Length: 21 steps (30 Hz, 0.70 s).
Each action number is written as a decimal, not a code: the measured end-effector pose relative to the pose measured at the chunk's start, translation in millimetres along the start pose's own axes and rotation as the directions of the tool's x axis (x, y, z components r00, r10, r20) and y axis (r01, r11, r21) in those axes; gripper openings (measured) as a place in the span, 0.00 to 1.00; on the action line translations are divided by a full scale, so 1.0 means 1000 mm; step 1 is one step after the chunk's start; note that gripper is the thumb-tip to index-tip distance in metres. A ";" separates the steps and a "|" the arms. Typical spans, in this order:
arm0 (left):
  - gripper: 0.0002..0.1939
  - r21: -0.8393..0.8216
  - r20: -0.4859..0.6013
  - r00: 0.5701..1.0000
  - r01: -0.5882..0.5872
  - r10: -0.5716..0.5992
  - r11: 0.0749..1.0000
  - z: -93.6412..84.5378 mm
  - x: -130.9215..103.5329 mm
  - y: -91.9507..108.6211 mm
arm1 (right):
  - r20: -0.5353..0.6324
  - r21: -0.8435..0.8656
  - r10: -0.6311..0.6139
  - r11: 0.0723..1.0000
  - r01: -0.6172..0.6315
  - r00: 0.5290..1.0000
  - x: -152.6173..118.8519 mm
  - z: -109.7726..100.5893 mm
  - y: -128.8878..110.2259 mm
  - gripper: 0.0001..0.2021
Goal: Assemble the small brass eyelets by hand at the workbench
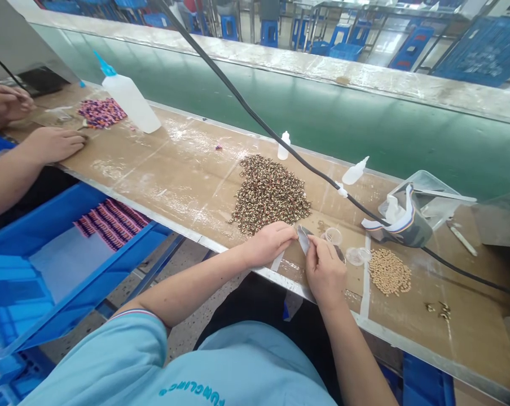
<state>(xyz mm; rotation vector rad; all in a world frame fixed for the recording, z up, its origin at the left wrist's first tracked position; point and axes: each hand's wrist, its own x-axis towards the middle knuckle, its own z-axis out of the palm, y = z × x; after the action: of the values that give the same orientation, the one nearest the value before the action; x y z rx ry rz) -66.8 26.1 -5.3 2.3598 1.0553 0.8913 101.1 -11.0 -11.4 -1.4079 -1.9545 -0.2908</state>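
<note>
My right hand [326, 269] is closed around a flat grey pointed piece [303, 240], whose kind I cannot make out. Close on its left, my left hand [269, 243] has its fingertips pinched together by the tip of that piece. Whatever lies between those fingertips is too small to name. Just beyond my left hand spreads a large heap of small gold-and-dark parts [272, 194]. Small clear round cups [333, 235] stand near my right hand, and a pile of small tan beads [389, 272] lies farther right.
A black cable [238, 93] crosses above the bench [170, 169]. Small white bottles [284, 146] and a large white bottle [132, 104] are toward the back. At right sits a clear tray [436, 183] beside a dark cap-like item [420, 228]. A co-worker's hands [54, 145] rest at left, above a blue crate [81, 276].
</note>
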 end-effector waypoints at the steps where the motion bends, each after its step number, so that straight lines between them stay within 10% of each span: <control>1: 0.10 0.021 -0.022 0.999 -0.025 0.026 0.999 0.002 0.001 0.000 | -0.002 0.004 -0.008 1.000 0.008 1.000 0.000 0.000 0.000 0.10; 21: 0.09 0.165 -0.199 0.969 -0.114 0.146 0.980 0.015 0.002 0.007 | 0.046 -0.094 -0.070 0.993 0.074 0.997 -0.003 0.000 -0.001 0.13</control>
<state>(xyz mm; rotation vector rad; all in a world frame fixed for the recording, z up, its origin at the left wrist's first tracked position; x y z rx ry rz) -51.7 21.6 -10.8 2.5289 1.0925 1.1683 100.4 -14.1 -13.2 -1.4163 -2.0528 -0.3955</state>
